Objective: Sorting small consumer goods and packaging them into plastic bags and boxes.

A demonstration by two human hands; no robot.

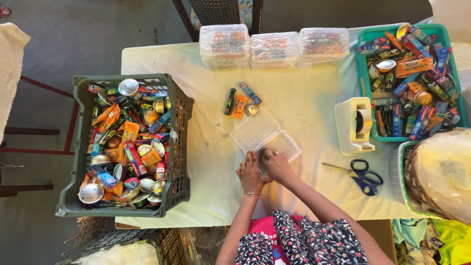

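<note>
clear hinged plastic box (265, 137) open flat | left hand (250, 174), right hand (276, 166) fingers pressing its edge

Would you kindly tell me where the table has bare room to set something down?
Bare cloth lies between the grey crate and the clear box, and between that box and the tape dispenser. The back edge holds stacked packs; the right side is crowded by the green tray and scissors.
</note>
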